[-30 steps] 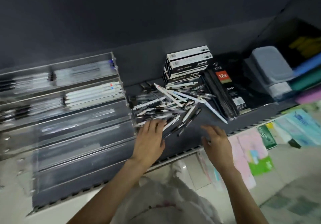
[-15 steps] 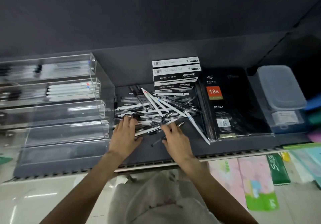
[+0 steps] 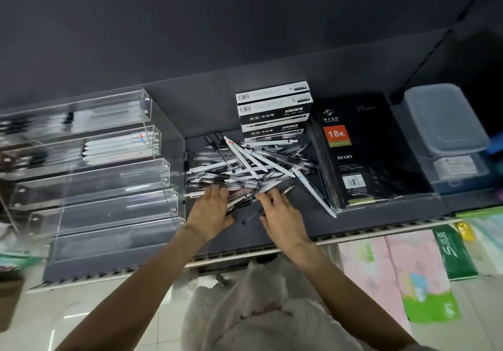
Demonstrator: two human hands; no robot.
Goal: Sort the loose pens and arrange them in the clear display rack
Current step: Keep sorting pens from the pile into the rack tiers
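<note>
A: Where are the loose pens?

B: In a tangled pile of pens (image 3: 245,165) on the dark shelf (image 3: 299,222), just right of the clear display rack (image 3: 109,187). Take that rack as the landmark. The pile mixes white barrels and clear-and-black ones, crossing at all angles.

A: And the hands?

B: Both are at the near edge of the pile. The left hand (image 3: 211,214), the one closer to the rack, lies palm down with fingers spread loosely over a few pens; it grips nothing that I can see. The right hand (image 3: 280,214) is just beyond it, fingers curled in among black pens. Whether it has pinched one, I cannot tell.

A: What does the rack hold?

B: Its two back tiers hold rows of pens; the three nearer tiers look bare.

A: Anything else?

B: Behind the pile, farther from the rack, stand stacked pen boxes (image 3: 275,111). Right of them lies a wrapped black diary (image 3: 367,154), then a lidded plastic container (image 3: 443,124).
</note>
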